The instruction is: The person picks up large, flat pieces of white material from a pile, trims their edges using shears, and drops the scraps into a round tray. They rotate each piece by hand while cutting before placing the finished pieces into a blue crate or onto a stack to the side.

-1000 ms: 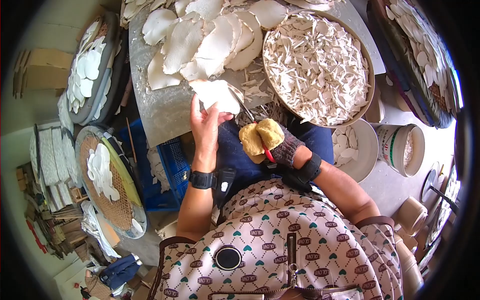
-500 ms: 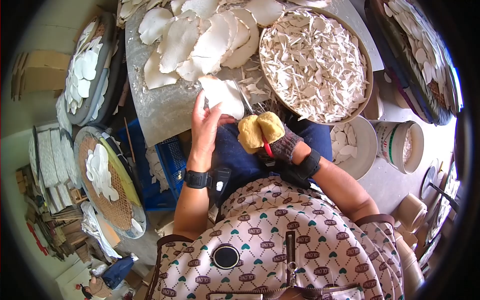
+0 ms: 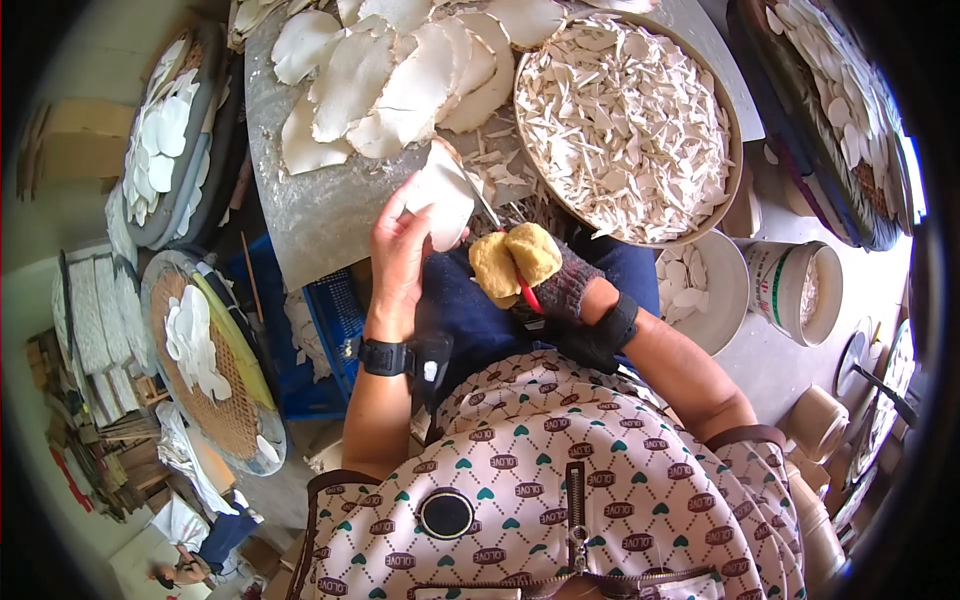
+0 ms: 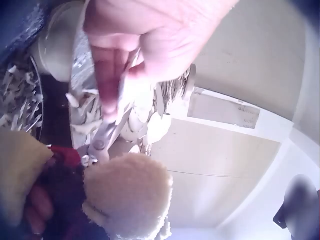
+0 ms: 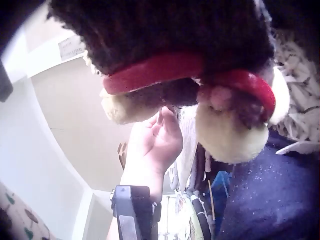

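So, the left hand (image 3: 400, 255) has a white slice (image 3: 443, 195) pinched between thumb and fingers, held up near the table's (image 3: 325, 225) front edge, between the pile (image 3: 370, 85) of bigger slices and the person's lap. The right hand (image 3: 576, 284), in a dark knit glove, is curled round red-handled scissors (image 3: 528, 296) with chunky yellow pads (image 3: 533, 253) around the grips. Blades are right along the slice's right edge; honestly can't tell if they're touching. Just right of the pile there's a round tray (image 3: 737, 165) heaped with strips (image 3: 625, 130), and a bucket (image 3: 730, 290) of slices below it.
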Demonstrator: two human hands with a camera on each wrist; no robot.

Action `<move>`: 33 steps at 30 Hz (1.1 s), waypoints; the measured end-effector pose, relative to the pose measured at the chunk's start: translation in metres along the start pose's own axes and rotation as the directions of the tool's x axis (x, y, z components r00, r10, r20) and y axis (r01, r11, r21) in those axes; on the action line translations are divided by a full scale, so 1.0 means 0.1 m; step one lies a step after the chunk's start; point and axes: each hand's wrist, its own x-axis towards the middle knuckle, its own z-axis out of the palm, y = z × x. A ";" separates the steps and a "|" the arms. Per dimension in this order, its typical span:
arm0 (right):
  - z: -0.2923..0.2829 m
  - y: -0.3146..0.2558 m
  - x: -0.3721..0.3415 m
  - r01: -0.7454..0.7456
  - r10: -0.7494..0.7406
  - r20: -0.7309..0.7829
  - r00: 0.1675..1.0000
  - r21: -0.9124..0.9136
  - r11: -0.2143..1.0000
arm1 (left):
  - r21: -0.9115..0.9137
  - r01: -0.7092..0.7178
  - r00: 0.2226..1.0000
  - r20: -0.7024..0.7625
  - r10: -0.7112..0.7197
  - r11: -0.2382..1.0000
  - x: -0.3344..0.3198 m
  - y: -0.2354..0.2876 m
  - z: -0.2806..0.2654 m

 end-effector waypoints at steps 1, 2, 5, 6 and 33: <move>-0.02 -0.01 0.01 0.053 -0.052 0.013 0.999 -0.078 0.996 | -0.011 0.010 1.000 -0.009 -0.010 1.000 0.00 0.00 -0.01; -0.03 -0.02 0.02 0.079 -0.078 0.014 0.997 -0.103 0.992 | -0.021 0.020 1.000 -0.017 -0.020 1.000 0.00 0.01 -0.02; -0.03 -0.04 0.02 0.099 -0.099 -0.003 0.995 -0.081 0.992 | -0.044 0.037 0.999 -0.019 -0.038 0.998 0.01 0.01 -0.01; -0.02 -0.04 0.01 0.100 -0.101 -0.011 0.995 -0.059 0.993 | -0.029 0.044 0.999 0.006 -0.044 0.999 0.01 0.04 -0.04; -0.19 -0.19 -0.04 0.088 -0.086 0.025 0.996 -0.128 0.988 | 0.129 -0.296 0.938 -0.148 0.313 0.947 0.15 -0.05 0.00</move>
